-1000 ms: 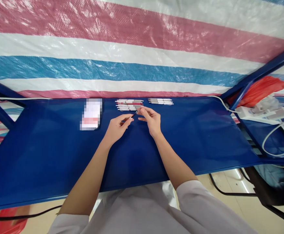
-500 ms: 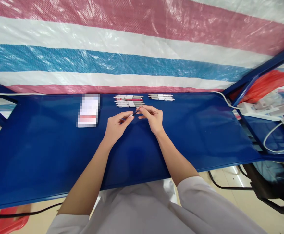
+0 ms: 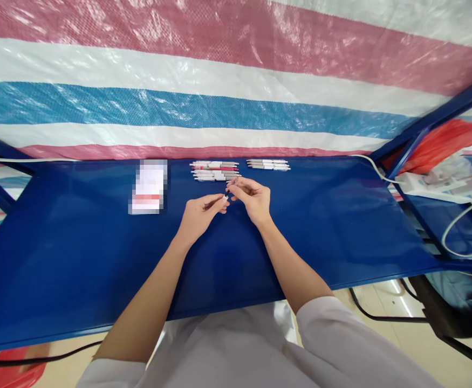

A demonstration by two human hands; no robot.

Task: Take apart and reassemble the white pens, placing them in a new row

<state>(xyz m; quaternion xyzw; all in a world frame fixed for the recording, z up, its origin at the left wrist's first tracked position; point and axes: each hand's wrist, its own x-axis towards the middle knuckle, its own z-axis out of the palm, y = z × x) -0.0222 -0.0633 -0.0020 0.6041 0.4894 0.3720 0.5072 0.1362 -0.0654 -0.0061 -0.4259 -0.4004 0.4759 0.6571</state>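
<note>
The left hand (image 3: 198, 216) and right hand (image 3: 257, 203) pinch a pen (image 3: 227, 193), probably light, stiff, slick; best gripped near its ends.

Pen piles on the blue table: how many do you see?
2: a larger pile near the far edge of the blue table, and a smaller pile to its right. Loose pens could be hidden behind the right hand.
</note>
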